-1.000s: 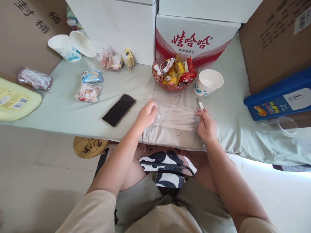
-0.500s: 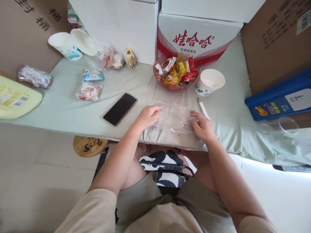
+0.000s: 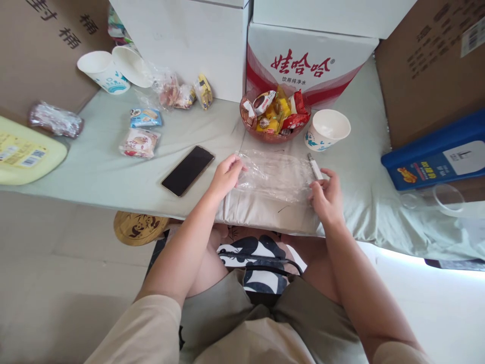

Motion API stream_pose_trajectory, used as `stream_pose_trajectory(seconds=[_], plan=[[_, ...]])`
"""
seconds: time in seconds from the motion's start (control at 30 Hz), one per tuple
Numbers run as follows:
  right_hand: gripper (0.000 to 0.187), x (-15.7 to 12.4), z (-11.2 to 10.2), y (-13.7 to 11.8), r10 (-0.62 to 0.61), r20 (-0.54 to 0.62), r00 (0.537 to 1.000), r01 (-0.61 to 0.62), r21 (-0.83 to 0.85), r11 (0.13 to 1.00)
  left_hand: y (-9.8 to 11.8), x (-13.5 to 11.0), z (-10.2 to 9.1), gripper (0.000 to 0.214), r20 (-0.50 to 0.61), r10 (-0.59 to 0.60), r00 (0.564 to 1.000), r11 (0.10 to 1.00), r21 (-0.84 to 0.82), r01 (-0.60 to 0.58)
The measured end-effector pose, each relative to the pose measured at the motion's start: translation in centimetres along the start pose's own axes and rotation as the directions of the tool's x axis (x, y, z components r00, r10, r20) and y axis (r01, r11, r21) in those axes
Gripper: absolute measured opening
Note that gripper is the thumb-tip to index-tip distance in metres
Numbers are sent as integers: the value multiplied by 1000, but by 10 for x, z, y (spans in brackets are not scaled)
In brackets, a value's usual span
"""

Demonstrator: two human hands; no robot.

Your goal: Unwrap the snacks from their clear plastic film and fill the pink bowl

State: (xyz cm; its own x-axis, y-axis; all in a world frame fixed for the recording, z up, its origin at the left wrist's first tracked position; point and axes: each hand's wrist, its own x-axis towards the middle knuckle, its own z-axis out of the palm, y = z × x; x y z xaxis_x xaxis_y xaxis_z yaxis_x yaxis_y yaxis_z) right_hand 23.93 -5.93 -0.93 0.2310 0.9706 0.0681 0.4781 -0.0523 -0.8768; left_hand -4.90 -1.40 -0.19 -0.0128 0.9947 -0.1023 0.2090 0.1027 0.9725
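Note:
A clear plastic bag (image 3: 278,174) is stretched between my two hands, low over the cloth-covered table. My left hand (image 3: 227,174) pinches its left edge. At the bag's lower right, my right hand (image 3: 327,196) closes thumb and fingers on the film. Just beyond the right fingers lies a white pen-like stick (image 3: 314,166) with a grey tip, partly covered by the hand. To the left of my left hand rests a dark-screened phone (image 3: 188,171).
Behind the bag stand a bowl (image 3: 261,135) of wrapped snacks and a paper cup (image 3: 329,130). Snack packets (image 3: 145,117), more paper cups (image 3: 104,73) and a yellow bottle (image 3: 26,154) occupy the left. Boxes (image 3: 299,60) line the back; a blue container (image 3: 435,156) is at right.
My right hand has moved right and my left slightly left and away from me. The plastic bag between them is spread wider and has shifted away from the table's front edge.

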Motion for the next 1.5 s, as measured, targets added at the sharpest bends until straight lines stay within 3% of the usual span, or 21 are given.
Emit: stream_pose_trajectory(seconds=[0.13,0.23,0.33,0.5,0.67,0.8,0.87,0.97,1.13,1.27,1.37,1.5], plan=[[63,-2,-1,6,4,-94,996,11,155,988,2,4,1,20,-73,-69,995,988,-143,58],[69,-3,-3,6,59,-26,998,-54,177,983,3,5,2,23,-109,-73,991,985,-166,54],[64,-4,-5,2,67,10,998,-68,101,993,3,4,3,29,-116,-42,992,987,-160,23],[58,-2,-6,-5,50,10,999,-48,-133,990,2,3,4,52,-25,11,1000,985,-174,-15],[40,2,-4,-2,17,11,1000,-17,0,1000,-1,1,3,67,-6,55,998,990,-133,-55],[36,4,-3,1,-28,-88,996,37,110,993,-3,3,3,62,-35,40,999,993,-111,-44],[46,3,-3,1,-12,-47,999,16,97,995,-3,5,3,56,-80,31,996,992,-116,-40],[59,1,-4,1,38,65,997,-38,5,999,-3,7,3,50,-143,15,990,992,-122,-33],[54,0,-6,-6,81,2,997,-78,-233,969,1,4,3,48,-147,36,988,989,-138,-57],[55,2,-6,-9,89,74,993,-57,-360,931,3,1,3,51,-104,68,992,979,-182,-87],[47,2,-5,-8,73,105,992,-37,-309,950,0,3,3,54,-92,99,991,970,-211,-116],[34,2,-6,-7,-13,-36,999,5,-192,981,-4,7,3,55,-103,108,989,957,-258,-132]])
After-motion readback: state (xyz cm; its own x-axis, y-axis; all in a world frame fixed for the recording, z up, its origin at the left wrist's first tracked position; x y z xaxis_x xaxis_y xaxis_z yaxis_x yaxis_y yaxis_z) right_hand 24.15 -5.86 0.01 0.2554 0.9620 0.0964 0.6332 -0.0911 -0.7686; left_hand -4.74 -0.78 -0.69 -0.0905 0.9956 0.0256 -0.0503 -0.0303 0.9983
